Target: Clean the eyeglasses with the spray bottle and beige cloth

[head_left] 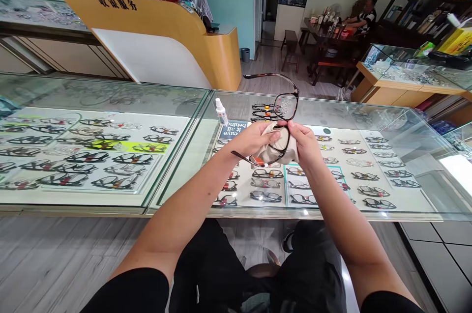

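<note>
Above the glass counter I hold a pair of dark-rimmed eyeglasses [286,105] on its side, with both temple arms unfolded toward the left. Droplets speckle the upper lens. My left hand [252,139] is closed on a pale cloth [290,150], which is bunched around the lower lens. My right hand [303,140] pinches the eyeglasses near the bridge, its fingers also against the cloth. The fingertips behind the cloth are hidden. A small white spray bottle [221,112] stands on the counter, left of and beyond my hands.
The glass display counter [191,156] spans the space before me, with rows of spectacle frames [266,183] inside. Several dark frames [263,111] lie stacked beyond my hands. Behind stand a yellow service desk [221,57] with a person, and a dark table [324,30] with another person.
</note>
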### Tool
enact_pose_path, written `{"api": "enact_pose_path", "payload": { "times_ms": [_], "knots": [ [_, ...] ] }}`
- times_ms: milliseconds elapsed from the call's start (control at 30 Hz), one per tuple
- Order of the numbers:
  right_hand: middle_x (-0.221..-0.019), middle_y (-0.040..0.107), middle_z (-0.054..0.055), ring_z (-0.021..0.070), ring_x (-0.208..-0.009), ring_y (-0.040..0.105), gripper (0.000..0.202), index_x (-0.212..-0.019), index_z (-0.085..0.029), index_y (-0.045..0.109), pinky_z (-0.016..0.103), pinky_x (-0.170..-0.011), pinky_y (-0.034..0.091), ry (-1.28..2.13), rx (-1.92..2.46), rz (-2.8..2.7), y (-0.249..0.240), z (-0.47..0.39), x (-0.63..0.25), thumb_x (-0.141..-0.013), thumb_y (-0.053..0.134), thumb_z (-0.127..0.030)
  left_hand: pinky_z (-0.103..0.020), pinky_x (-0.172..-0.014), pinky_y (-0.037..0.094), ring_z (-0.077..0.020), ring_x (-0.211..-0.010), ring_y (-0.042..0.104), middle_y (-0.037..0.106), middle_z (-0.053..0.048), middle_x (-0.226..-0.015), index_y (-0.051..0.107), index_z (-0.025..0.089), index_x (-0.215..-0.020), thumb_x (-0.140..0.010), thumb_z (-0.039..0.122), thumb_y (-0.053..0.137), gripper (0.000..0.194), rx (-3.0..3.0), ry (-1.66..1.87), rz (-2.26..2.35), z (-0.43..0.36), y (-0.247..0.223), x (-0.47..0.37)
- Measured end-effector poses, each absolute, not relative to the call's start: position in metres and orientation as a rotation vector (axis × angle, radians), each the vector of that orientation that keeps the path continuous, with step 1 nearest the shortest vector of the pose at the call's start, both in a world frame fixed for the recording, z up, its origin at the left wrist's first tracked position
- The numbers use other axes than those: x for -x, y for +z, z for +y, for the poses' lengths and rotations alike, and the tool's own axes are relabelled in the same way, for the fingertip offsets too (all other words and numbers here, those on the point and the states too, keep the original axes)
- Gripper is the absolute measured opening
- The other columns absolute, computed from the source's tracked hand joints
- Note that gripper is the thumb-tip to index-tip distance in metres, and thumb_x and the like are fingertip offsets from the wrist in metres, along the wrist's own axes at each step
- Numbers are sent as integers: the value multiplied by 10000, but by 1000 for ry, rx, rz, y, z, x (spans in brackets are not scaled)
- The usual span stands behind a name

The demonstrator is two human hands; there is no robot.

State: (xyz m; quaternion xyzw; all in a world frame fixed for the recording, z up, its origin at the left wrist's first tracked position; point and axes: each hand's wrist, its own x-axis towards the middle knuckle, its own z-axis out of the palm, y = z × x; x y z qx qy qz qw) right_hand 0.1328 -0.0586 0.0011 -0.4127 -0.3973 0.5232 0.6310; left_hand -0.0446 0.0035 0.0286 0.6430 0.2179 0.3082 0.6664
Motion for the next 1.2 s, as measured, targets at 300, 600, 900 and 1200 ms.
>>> {"api": "enact_pose_path", "payload": {
  "times_ms": [300,600,900,1200],
  "knots": [
    [-820,790,33,212,-775,692,511,-969,-245,891,358,-729,561,1217,941,-921,0,-59,-126,-761,918,-711,-242,-716,456,-102,-720,593,684,24,-816,786,134,-1152,-619,538,1055,721,-1281,754,584,-7,18,32],
    [-577,409,-52,144,-606,360,524,-957,-247,893,327,-627,377,1081,964,-876,6,-57,-136,-741,922,-724,-269,-640,522,-146,-662,660,696,-21,-714,732,143,-916,-713,775,934,694,-1264,639,548,9,16,41],
    [-590,317,-62,134,-607,254,476,-900,-221,885,332,-618,251,1136,979,-948,22,-65,-147,-777,902,-681,-313,-821,597,-208,-882,769,812,-78,-936,760,138,-1059,-735,726,949,698,-1097,947,589,35,16,57],
    [-596,284,-55,141,-643,216,478,-868,-216,885,335,-642,188,1142,1046,-1155,10,-62,-146,-860,843,-693,-315,-761,594,-187,-769,736,777,-65,-846,764,116,-1068,-740,690,968,692,-1092,791,541,18,26,57]
  ]
}}
